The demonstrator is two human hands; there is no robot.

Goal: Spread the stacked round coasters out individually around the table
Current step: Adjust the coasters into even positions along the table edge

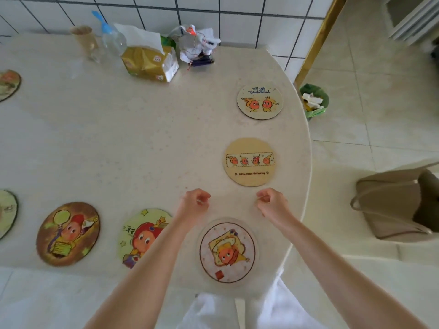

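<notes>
Round cartoon-printed coasters lie singly on the pale table (123, 143). A pinkish one (227, 251) sits near the front edge between my forearms. A tan one (250, 162) and a cream one (260, 101) follow the right rim. A yellow-green coaster (140, 236) is partly under my left arm, with a brown one (68, 233) to its left. Two more are cut off at the left edge, one at the front (7, 213) and one farther back (8, 84). My left hand (196, 203) and right hand (270, 201) hover above the table with fingers curled loosely, holding nothing.
At the back of the table stand a tissue pack (150, 61), a clear bottle (112, 38), a glass (86, 42) and a crumpled bag (197, 43). On the floor to the right are a green bin (314, 100) and a beige handbag (399, 205).
</notes>
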